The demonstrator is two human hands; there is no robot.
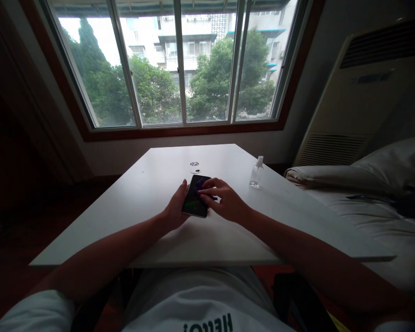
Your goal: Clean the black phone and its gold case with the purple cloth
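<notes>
A dark smartphone (pixel 194 200) lies flat on the white table (pixel 152 184), its screen facing up. My left hand (pixel 177 206) grips the phone's left edge, thumb along its side. My right hand (pixel 224 199) rests over the phone's right half, fingers bent and pressing something dark and small against the screen; I cannot tell what it is.
A small clear spray bottle (pixel 256 172) stands upright on the table, to the right of the phone. A round cable grommet (pixel 194 164) sits in the tabletop behind the phone. A bed with pillows (pixel 376 175) adjoins the table's right side. A large window (pixel 180 60) is ahead.
</notes>
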